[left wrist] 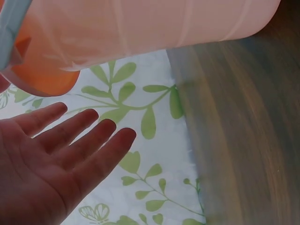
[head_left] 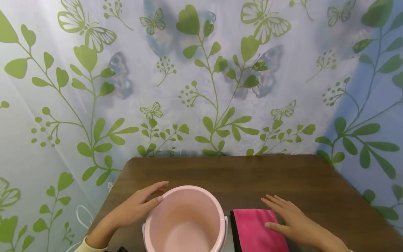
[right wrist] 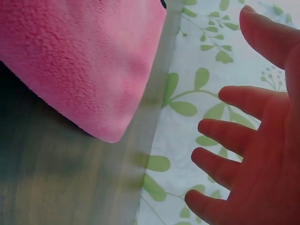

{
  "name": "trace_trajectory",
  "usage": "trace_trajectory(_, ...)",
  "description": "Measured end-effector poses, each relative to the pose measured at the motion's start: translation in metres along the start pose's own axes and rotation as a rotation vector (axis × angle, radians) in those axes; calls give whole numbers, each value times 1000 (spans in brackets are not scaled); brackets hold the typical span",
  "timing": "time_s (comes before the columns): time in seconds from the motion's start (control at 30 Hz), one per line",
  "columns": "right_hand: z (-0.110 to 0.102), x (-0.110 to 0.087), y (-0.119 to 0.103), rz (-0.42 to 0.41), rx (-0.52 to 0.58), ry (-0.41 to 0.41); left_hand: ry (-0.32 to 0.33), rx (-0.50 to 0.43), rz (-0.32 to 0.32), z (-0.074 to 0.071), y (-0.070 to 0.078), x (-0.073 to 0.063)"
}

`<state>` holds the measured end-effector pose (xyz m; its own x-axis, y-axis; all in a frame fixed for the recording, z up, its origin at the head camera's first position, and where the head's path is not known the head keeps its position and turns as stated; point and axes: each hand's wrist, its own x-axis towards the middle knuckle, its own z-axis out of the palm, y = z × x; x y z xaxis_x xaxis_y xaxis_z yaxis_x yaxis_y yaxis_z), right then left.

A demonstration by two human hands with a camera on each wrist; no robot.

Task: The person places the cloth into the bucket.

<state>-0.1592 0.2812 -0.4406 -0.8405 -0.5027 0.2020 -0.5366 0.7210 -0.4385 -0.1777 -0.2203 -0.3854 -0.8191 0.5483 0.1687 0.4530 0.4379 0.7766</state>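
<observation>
A pale pink bucket (head_left: 185, 199) with a handle hinged at its sides stands at the near edge of the brown table, its inside bare in the head view. Beside its left rim is my left hand (head_left: 138, 206), fingers straight and spread, thumb close to the rim. The left wrist view shows that palm (left wrist: 42, 164) with nothing in it, below the bucket's wall (left wrist: 154, 23). Right of the bucket lies a folded bright pink cloth (head_left: 259, 231) with a black edge. My right hand (head_left: 292, 224) hovers at the cloth's right side, fingers extended and holding nothing.
The wooden table (head_left: 226, 175) reaches back to a white curtain (head_left: 201, 87) printed with green leaves and butterflies, which also hangs along both sides. Something white or grey (head_left: 228, 231) shows in the narrow strip between bucket and cloth. A small black item (head_left: 122, 249) sits at the bottom edge.
</observation>
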Motion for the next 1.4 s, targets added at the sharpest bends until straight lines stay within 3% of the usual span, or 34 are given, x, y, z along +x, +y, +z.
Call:
trace_trajectory(0.13, 7, -3, 5, -24, 7, -14, -29, -72, 13, 0, -1, 1)
trace_trajectory(0.33, 20, -11, 11, -80, -123, -35, -50, -114, 23, 3, -3, -1)
trace_trajectory(0.53, 19, -12, 10, 65, 85, -231, -54, -129, -19, 6, -7, -1)
trace_trajectory(0.63, 19, -14, 10, 95, 189, -270, -60, -148, -26, 6, -6, -1)
trace_trajectory(0.93, 28, -21, 20, 57, 260, -259, -86, -218, 0, 9, -8, -1)
trace_trajectory(1.17, 28, -18, 24, 144, 305, -294, -88, -250, 27, 11, -13, -1)
trace_trajectory(1.3, 27, -16, 28, 159, 267, -292, -86, -254, 29, 11, -13, -1)
trace_trajectory(1.4, 30, -17, 32, 119, 202, -272, -86, -259, 21, 11, -14, 0)
